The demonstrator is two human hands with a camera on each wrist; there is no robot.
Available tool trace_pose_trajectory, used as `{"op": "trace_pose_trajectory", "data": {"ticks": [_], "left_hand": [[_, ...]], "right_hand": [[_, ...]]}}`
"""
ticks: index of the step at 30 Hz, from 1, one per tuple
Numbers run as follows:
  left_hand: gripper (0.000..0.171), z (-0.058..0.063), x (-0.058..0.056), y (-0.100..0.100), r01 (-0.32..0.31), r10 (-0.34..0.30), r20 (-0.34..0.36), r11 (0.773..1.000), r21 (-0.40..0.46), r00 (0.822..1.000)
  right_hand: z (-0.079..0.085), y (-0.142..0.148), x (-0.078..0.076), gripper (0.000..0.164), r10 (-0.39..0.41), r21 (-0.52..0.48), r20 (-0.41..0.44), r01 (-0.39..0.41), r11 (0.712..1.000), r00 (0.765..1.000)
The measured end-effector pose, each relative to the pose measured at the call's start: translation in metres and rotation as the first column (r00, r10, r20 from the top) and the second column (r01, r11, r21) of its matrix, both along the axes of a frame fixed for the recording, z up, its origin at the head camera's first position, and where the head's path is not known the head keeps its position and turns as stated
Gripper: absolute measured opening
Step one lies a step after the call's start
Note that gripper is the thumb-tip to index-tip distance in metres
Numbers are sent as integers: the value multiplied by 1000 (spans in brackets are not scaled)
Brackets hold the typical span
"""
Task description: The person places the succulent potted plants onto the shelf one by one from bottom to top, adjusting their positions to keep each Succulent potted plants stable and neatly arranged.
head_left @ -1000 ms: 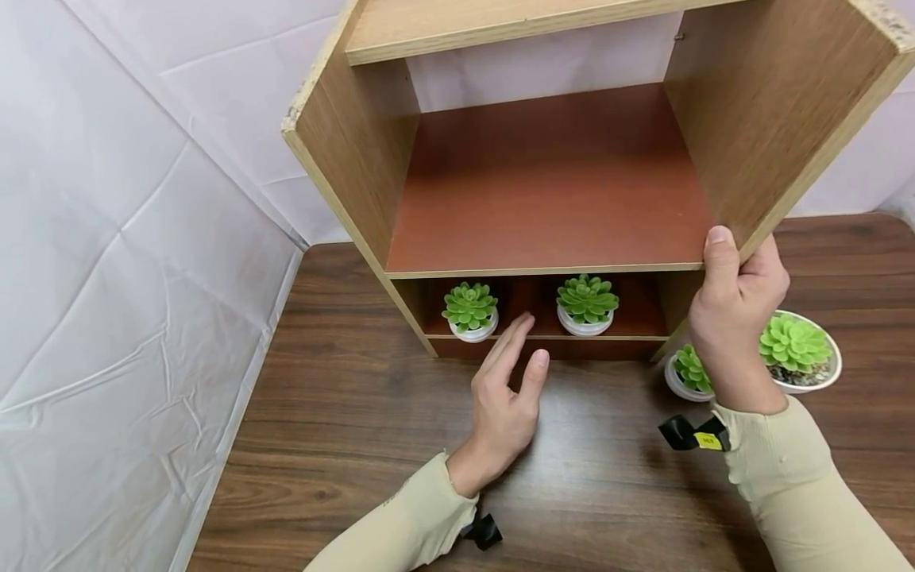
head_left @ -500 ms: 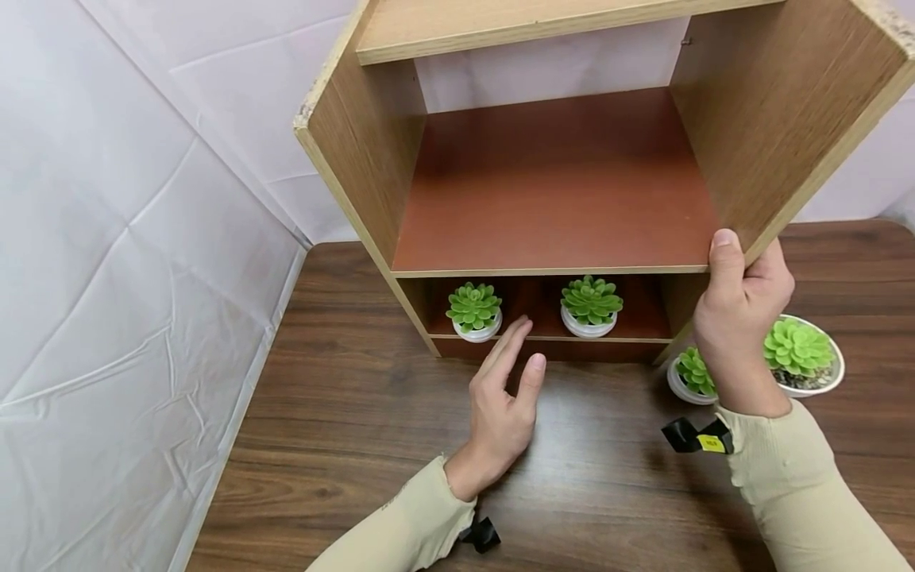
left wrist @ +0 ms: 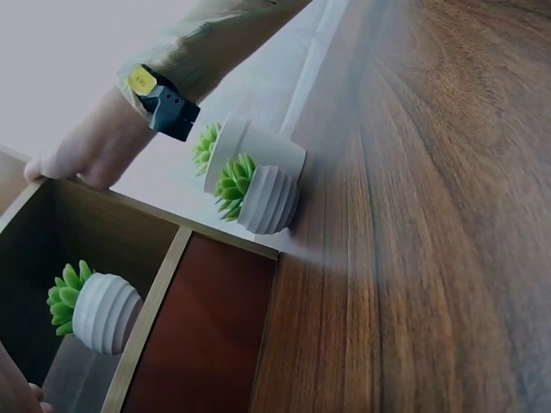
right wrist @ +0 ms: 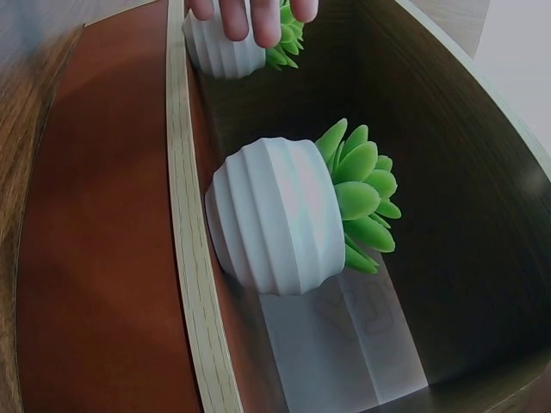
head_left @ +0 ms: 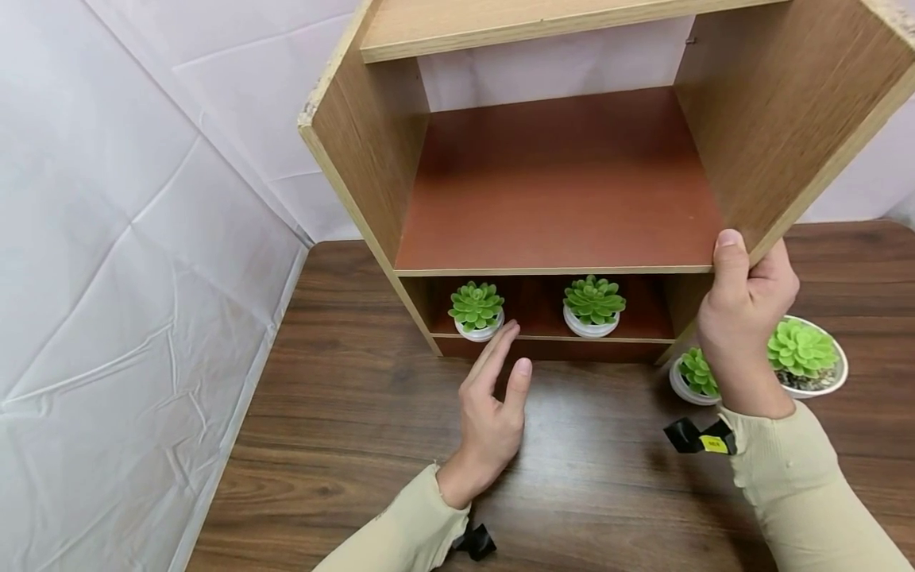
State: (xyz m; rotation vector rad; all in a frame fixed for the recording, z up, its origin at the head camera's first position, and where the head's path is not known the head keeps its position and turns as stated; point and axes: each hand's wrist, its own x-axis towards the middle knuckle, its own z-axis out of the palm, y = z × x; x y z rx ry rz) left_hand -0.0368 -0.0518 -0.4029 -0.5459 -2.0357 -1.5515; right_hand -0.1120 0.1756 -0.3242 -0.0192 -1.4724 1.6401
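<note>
My left hand (head_left: 489,421) reaches toward the lower shelf with its fingers straight. Its fingertips are right at the left potted succulent (head_left: 476,308), a green plastic-looking rosette in a white pot. To the right on that shelf stands a matching potted succulent (head_left: 593,306); its ribbed pot (right wrist: 280,215) fills the middle of the right wrist view. My right hand (head_left: 745,326) grips the front edge of the wooden shelf unit's (head_left: 801,151) right side, thumb on the inside. The rest of its fingers are mostly hidden behind the panel.
Right of the unit, on the dark wood table (head_left: 343,445), are a small potted succulent (head_left: 699,373) and a larger succulent in a white oval pot (head_left: 804,349). Above the lower shelf is a wide red-brown shelf board (head_left: 565,191). White sheeting (head_left: 129,278) hangs at the left.
My left hand has shifted left, its fingertips coming closer to the left potted succulent. The right hand keeps its grip on the side panel. The head view has shifted slightly.
</note>
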Motion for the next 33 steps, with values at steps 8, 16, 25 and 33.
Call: {"op": "trace_pose_trajectory", "data": {"ticks": [8,16,25,33], "left_hand": [[38,-3,1,-3,-10,11,-12,1000,22,1000],[35,-1,1,-6,-15,18,-43,998,65,999],[32,-2,2,-9,-18,22,-56,997,77,998],[32,0,2,-14,-50,56,-62,995,91,997]], "right_hand": [[-1,1,-1,17,14,-33,-24,-15,999,1000],[-3,3,-2,18,9,11,-22,-9,1000,1000],[-3,3,-2,17,1,25,-10,-1,1000,1000],[-3,3,-2,17,4,17,-8,-4,1000,1000]]}}
